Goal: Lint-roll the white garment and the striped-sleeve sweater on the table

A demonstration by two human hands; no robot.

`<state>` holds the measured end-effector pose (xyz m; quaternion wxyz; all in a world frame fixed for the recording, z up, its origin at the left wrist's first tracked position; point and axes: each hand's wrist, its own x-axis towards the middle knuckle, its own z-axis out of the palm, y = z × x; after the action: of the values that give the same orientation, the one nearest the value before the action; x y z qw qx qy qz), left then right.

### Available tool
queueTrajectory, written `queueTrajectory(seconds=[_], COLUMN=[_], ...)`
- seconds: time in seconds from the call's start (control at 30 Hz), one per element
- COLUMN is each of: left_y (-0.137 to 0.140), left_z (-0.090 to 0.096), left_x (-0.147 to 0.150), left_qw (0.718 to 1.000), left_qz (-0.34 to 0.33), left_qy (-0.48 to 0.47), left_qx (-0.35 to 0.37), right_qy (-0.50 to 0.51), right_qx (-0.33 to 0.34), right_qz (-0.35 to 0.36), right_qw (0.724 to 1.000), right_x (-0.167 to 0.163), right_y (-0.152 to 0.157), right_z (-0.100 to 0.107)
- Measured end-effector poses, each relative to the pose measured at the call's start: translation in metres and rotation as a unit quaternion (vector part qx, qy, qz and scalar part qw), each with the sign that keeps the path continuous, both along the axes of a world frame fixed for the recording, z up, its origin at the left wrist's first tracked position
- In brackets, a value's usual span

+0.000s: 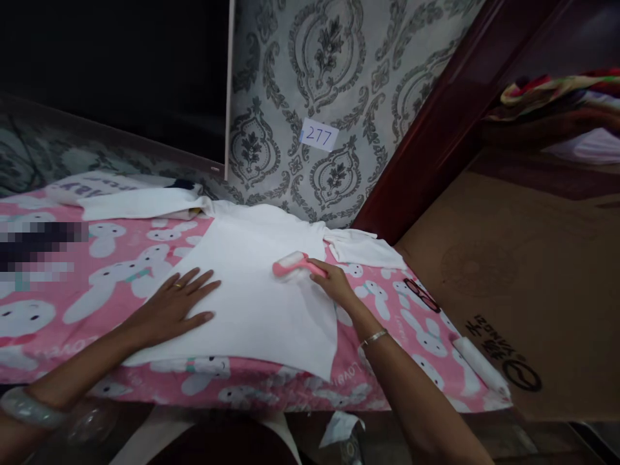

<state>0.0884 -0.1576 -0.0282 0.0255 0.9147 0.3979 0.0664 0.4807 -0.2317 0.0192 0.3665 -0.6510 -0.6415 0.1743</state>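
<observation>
A white long-sleeved shirt [252, 310] lies spread on a pink cloth [368, 387] printed with white rabbits, its sleeves stretched out to both sides. My left hand [169, 307] rests flat on the left part of the shirt, fingers spread, a ring on one finger. In my right hand [334, 281] is the pink handle of a lint roller [292, 263]. The roller's white head is over the middle right of the shirt and looks in contact with it, slightly blurred.
A folded garment [106, 184] lies at the back left, below a dark screen [111, 71]. Glasses [421, 295] and a white roll [481, 367] lie near the right edge. Beside them stands a large cardboard box [494, 271]. A label with 277 [319, 134] is on the wall.
</observation>
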Motion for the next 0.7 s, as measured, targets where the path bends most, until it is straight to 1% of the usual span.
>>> queueTrajectory(seconds=[0.03, 0.1, 0.17, 0.23, 0.3, 0.37, 0.4, 0.43, 0.5, 0.6, 0.7], left_y=[0.001, 0.003, 0.005, 0.006, 0.005, 0.003, 0.002, 0.001, -0.004, -0.017, -0.032], left_z=[-0.001, -0.004, -0.011, -0.015, -0.016, -0.012, -0.008, -0.003, 0.006, 0.017, 0.018], left_x=[0.0, -0.001, -0.002, -0.001, 0.001, 0.003, 0.003, 0.003, 0.0, -0.008, -0.018], left_qw=[1.0, 1.0, 0.999, 0.998, 0.997, 0.998, 0.999, 0.999, 0.998, 0.997, 0.998], left_qz=[-0.002, -0.006, -0.009, -0.009, -0.009, -0.012, -0.016, -0.021, -0.033, -0.048, -0.051], left_qy=[0.005, 0.003, -0.016, -0.042, -0.054, -0.048, -0.042, -0.039, -0.044, -0.052, -0.039], left_qx=[-0.004, 0.004, 0.031, 0.056, 0.051, 0.026, 0.013, 0.002, -0.006, -0.011, -0.026], right_qy=[-0.003, -0.011, -0.019, -0.029, -0.048, -0.067, -0.072, -0.071, -0.05, -0.012, 0.001], right_qx=[-0.005, -0.02, -0.045, -0.087, -0.131, -0.149, -0.143, -0.132, -0.104, -0.078, -0.054], right_qz=[0.009, 0.029, 0.03, 0.019, 0.005, -0.022, -0.031, -0.03, 0.0, 0.08, 0.14], right_qw=[1.0, 0.999, 0.998, 0.996, 0.99, 0.986, 0.987, 0.988, 0.993, 0.994, 0.989], right_x=[0.001, 0.018, 0.047, 0.077, 0.099, 0.105, 0.101, 0.093, 0.064, 0.003, -0.05], right_y=[0.0, -0.017, -0.053, -0.097, -0.138, -0.164, -0.169, -0.169, -0.155, -0.115, -0.078], right_z=[0.0, 0.006, 0.016, 0.03, 0.044, 0.055, 0.057, 0.058, 0.054, 0.039, 0.025])
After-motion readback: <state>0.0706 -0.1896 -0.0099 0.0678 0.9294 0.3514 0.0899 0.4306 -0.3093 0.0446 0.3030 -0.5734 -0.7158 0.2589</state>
